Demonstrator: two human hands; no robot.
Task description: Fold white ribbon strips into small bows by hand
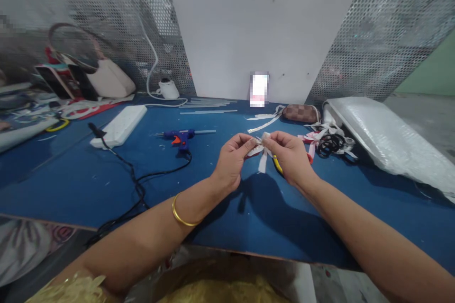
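Both hands meet above the blue table, pinching a small white ribbon bow (pixel 262 163) whose tail hangs down between them. My left hand (pixel 231 158) grips the bow's left side between thumb and fingers. On the other side, my right hand (pixel 289 154) presses thumb and finger together at the centre of the ribbon. Partly hidden behind my right hand lies a tool with a yellow handle (pixel 278 165); its kind cannot be made out. Loose white ribbon strips (pixel 265 125) lie just beyond the hands. Black hair ties with ribbon bows (pixel 330 144) are heaped to the right.
A blue glue gun (pixel 182 138) lies left of the hands, its black cord (pixel 137 184) trailing to the front edge. Glue sticks (pixel 209 111), a white power strip (pixel 121 125), a handbag (pixel 112 78), a lit phone (pixel 259 89), a checked pouch (pixel 301 113) and a plastic-wrapped package (pixel 387 137) surround the workspace.
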